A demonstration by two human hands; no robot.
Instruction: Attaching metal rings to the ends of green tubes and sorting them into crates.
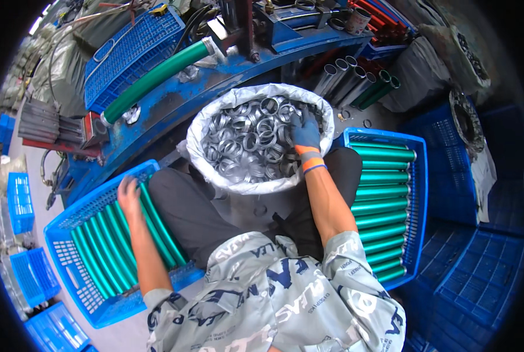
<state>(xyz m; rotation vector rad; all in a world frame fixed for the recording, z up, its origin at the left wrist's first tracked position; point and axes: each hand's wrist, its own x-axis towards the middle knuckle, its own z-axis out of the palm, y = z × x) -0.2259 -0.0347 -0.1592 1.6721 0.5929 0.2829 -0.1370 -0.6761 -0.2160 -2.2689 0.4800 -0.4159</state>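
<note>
My right hand (pixel 306 132), in a blue and orange glove, reaches into a round, white-lined container (pixel 195 141) heaped with loose metal rings (pixel 250 141). Its fingers look stretched apart and touch the rings on the right side; no ring shows plainly in them. On the other side, my bare left hand (pixel 129 196) is over the far end of a blue crate (pixel 92 314) of green tubes (pixel 102 253). That hand is blurred, and whether its fingers grip a tube cannot be made out. The container stands between my knees.
A second blue crate (pixel 421 193) of shiny green tubes stands at my right. Ahead, a green tube (pixel 156 79) lies across a blue machine bench (pixel 227 73). Bare metal and green tubes (pixel 356 82) stand upright beyond the container. Stacked blue crates (pixel 479 276) fill the far right.
</note>
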